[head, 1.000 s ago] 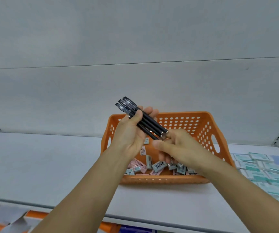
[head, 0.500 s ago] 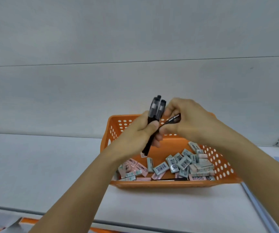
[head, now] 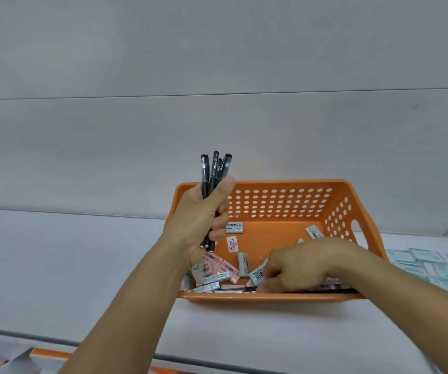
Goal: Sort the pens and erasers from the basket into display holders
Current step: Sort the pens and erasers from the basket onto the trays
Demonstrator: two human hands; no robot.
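An orange perforated basket (head: 271,182) stands on a white shelf. My left hand (head: 201,220) grips a bunch of black pens (head: 214,168) upright over the basket's left end, caps up. My right hand (head: 298,265) is down inside the basket at its front wall. Its fingers curl onto the left end of a black pen (head: 330,291) that lies along that wall. Several pink and pale green erasers (head: 243,261) lie loose on the basket floor, mostly at the front left. No display holder is in view.
The white shelf (head: 55,265) stretches left of the basket, with a grey back panel behind it. Flat pale green packets (head: 419,260) lie on the shelf to the right of the basket. The shelf's front edge runs below my forearms.
My right hand left the bunch and dropped into the basket onto a lying pen. My left hand turned the bunch upright and now holds it alone.
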